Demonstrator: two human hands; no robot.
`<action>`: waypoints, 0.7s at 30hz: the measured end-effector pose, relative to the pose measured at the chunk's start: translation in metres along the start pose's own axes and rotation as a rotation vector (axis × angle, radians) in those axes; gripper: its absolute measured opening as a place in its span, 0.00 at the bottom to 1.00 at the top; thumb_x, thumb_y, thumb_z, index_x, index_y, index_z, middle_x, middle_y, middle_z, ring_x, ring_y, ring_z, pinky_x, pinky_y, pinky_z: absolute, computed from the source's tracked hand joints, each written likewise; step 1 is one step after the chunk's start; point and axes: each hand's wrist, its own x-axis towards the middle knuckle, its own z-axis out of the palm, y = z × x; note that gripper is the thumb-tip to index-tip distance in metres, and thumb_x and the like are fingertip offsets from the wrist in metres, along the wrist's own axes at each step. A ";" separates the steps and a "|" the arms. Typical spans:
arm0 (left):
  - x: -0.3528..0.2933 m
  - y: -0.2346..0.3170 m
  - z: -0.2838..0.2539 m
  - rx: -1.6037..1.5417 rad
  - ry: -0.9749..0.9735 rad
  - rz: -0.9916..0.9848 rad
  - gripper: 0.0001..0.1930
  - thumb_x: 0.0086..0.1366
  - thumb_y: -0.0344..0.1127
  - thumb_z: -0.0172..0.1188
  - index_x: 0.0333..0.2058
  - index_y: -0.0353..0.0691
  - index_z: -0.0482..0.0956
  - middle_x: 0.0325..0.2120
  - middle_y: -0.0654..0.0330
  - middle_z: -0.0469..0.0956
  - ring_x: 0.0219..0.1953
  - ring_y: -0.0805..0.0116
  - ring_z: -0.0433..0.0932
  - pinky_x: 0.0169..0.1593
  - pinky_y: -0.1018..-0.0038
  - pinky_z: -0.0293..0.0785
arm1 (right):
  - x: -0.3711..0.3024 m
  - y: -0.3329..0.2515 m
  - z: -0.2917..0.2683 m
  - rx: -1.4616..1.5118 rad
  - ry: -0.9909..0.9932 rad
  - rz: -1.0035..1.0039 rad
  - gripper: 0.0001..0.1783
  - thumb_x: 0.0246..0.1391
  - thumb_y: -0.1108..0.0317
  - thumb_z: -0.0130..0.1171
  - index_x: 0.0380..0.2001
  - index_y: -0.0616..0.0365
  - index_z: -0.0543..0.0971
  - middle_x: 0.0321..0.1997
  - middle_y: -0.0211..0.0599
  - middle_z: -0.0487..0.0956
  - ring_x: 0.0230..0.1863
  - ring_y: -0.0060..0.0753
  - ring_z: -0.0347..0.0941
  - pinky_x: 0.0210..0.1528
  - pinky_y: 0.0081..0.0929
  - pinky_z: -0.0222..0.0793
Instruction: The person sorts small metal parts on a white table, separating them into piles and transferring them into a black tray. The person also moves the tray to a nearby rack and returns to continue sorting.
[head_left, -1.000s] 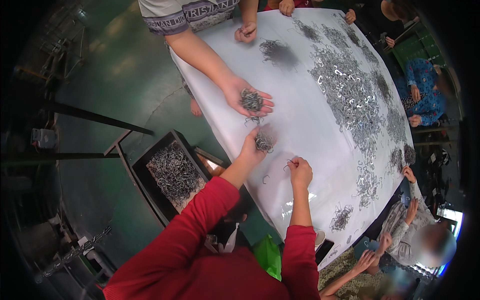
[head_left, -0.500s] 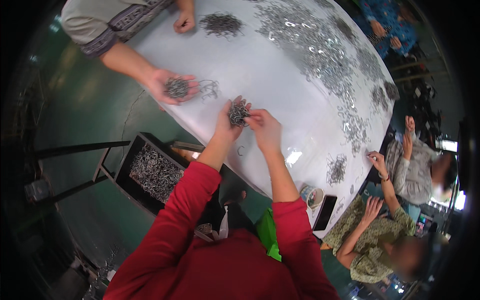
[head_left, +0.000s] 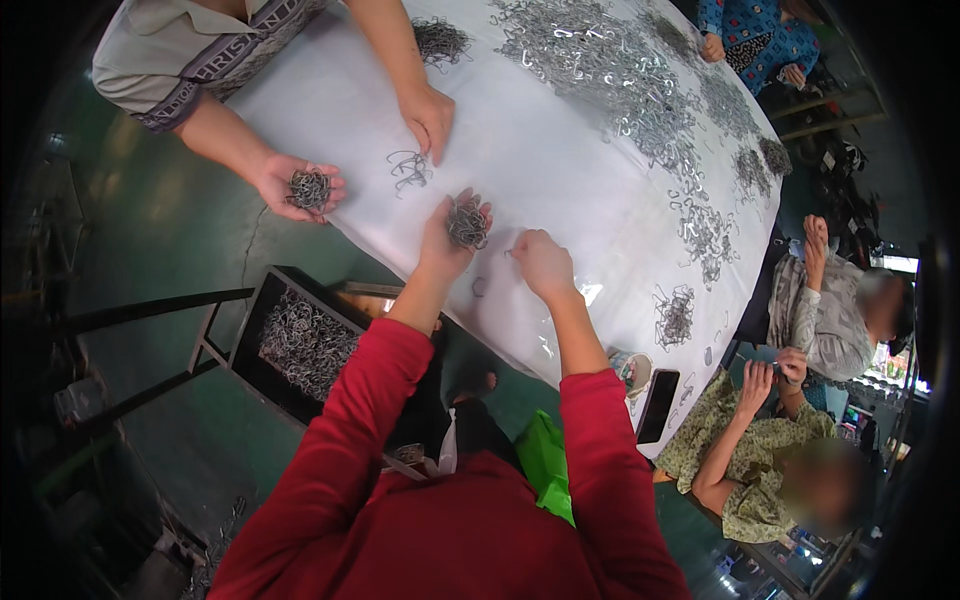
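Above the white sheet-covered table [head_left: 590, 215], we see the left hand [head_left: 441, 238] cupped half open, its curled fingers cradling a tangled bundle of grey bent-metal hooks [head_left: 467, 222]. Just beside it, the right hand [head_left: 548, 265] has its fingers curled inward; their tips are blurred, so we cannot tell how tightly they close or whether they pinch anything. We find a single grey C-shaped metal hook [head_left: 479, 288] on the sheet between the forearms, and a small loose grey hook cluster [head_left: 408, 171] near a co-worker's lowered hand [head_left: 428, 112].
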 end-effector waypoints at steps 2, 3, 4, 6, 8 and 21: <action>-0.002 -0.001 0.000 0.021 0.007 0.000 0.19 0.72 0.44 0.42 0.53 0.36 0.68 0.46 0.55 0.71 0.49 0.56 0.73 0.50 0.62 0.74 | 0.000 -0.013 -0.006 0.236 0.070 0.087 0.10 0.54 0.63 0.60 0.31 0.59 0.76 0.36 0.41 0.79 0.37 0.43 0.77 0.39 0.37 0.71; -0.003 -0.002 0.000 0.031 0.022 0.004 0.19 0.72 0.44 0.42 0.53 0.37 0.68 0.46 0.55 0.72 0.49 0.57 0.73 0.50 0.62 0.74 | 0.002 -0.020 -0.008 0.342 0.084 0.014 0.10 0.55 0.63 0.60 0.31 0.59 0.76 0.36 0.41 0.79 0.37 0.43 0.77 0.39 0.37 0.71; -0.004 -0.003 0.001 0.043 0.018 -0.002 0.19 0.72 0.44 0.42 0.53 0.37 0.68 0.46 0.55 0.72 0.49 0.57 0.73 0.50 0.62 0.74 | 0.004 -0.027 -0.009 0.440 0.096 -0.036 0.09 0.55 0.64 0.59 0.31 0.59 0.75 0.36 0.41 0.79 0.37 0.43 0.76 0.39 0.37 0.71; -0.004 -0.003 0.002 0.077 0.012 -0.006 0.19 0.72 0.44 0.42 0.53 0.37 0.68 0.46 0.55 0.72 0.49 0.57 0.73 0.50 0.62 0.74 | 0.005 -0.035 -0.010 0.517 0.132 -0.053 0.08 0.55 0.66 0.59 0.32 0.59 0.75 0.35 0.41 0.78 0.37 0.43 0.76 0.39 0.36 0.71; -0.002 -0.001 0.001 0.048 0.020 0.004 0.20 0.72 0.45 0.42 0.53 0.37 0.68 0.46 0.55 0.72 0.48 0.57 0.73 0.50 0.61 0.74 | 0.001 -0.038 -0.007 0.489 0.206 -0.052 0.06 0.54 0.68 0.59 0.32 0.58 0.76 0.35 0.39 0.78 0.37 0.43 0.76 0.38 0.36 0.71; 0.005 0.013 -0.011 -0.068 0.021 0.036 0.19 0.72 0.44 0.45 0.50 0.35 0.71 0.45 0.53 0.72 0.51 0.53 0.72 0.52 0.61 0.74 | -0.034 -0.003 0.026 -0.156 -0.107 -0.347 0.07 0.52 0.63 0.59 0.32 0.51 0.74 0.36 0.31 0.73 0.42 0.36 0.73 0.44 0.39 0.63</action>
